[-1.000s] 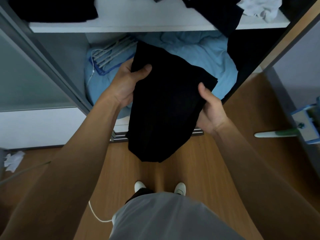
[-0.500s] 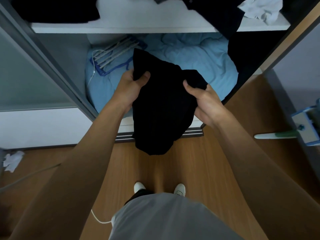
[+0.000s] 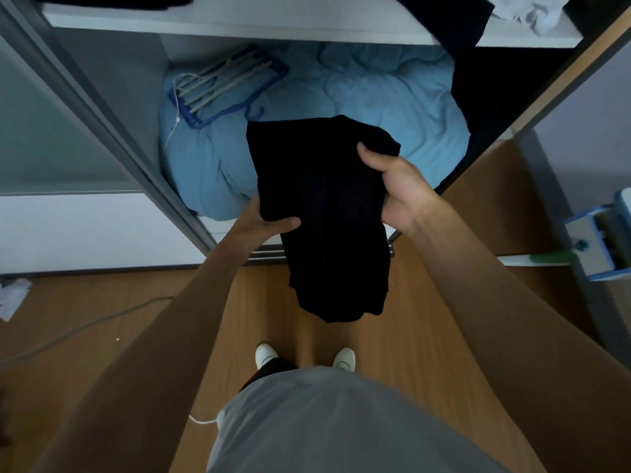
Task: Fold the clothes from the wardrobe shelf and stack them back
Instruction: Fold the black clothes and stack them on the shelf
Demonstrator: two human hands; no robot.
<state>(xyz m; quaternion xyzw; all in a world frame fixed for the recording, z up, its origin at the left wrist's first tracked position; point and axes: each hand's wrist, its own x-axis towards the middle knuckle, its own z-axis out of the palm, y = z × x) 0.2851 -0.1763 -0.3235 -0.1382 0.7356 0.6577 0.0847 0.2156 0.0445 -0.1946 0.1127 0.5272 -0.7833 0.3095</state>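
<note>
A black garment [image 3: 324,213], folded into a long narrow shape, hangs in front of me over the wardrobe's threshold. My left hand [image 3: 263,227] grips its left edge at mid height, thumb on top. My right hand [image 3: 392,179] holds its upper right corner, thumb over the cloth. The garment's lower end dangles above the wooden floor. The white wardrobe shelf [image 3: 259,27] runs across the top, with dark clothes [image 3: 454,18] draped over its edge and a white cloth [image 3: 526,10] at its right end.
A light blue duvet [image 3: 375,97] fills the wardrobe bottom, with blue and grey hangers [image 3: 225,87] on it. The sliding door frame [image 3: 102,131] stands at left. A cable [image 3: 85,326] and crumpled paper [image 3: 13,295] lie on the floor; a blue and white object [image 3: 601,240] is at right.
My left hand slid down from the garment's top left corner to its left edge. The garment now hangs flatter and longer. My right hand stayed at the upper right corner.
</note>
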